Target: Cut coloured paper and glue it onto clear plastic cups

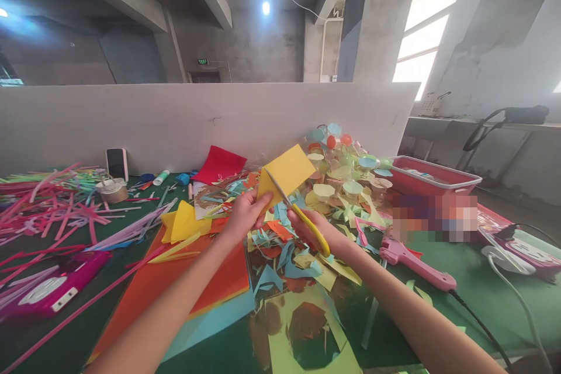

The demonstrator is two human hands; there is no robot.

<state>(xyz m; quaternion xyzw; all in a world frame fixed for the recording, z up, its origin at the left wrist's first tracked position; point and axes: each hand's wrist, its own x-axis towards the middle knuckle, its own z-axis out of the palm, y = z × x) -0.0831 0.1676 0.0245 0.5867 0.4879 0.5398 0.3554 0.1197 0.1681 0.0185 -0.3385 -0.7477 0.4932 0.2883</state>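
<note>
Green tabletop (pixel 456 257), bare concrete wall (pixel 267 49) behind a smooth white partition (pixel 175 117). Left hand (pixel 248 211) pinches the lower-left end of a flat yellow paper sheet (pixel 291 166), thumb in front; fingers partly hidden behind it. Right hand (pixel 316 229) closed round yellow-handled scissors (pixel 323 242); exact finger placement in loops unclear. One blade lies across sheet front, other not visible. Sheet is held up over curled, jagged paper scraps (pixel 269 279), heaped, too tangled to separate. Near left forearm: flat orange paper (pixel 214 289), partly covered by that arm. Below: pale green sheet (pixel 280 339), ragged round hole, cut off by frame. Outward right: glossy pink glue gun (pixel 421 266), red plastic basket (pixel 433 181); pixelated patch below basket, contents unreadable. Far left: fuzzy pink stems (pixel 56 204), cropped.
</note>
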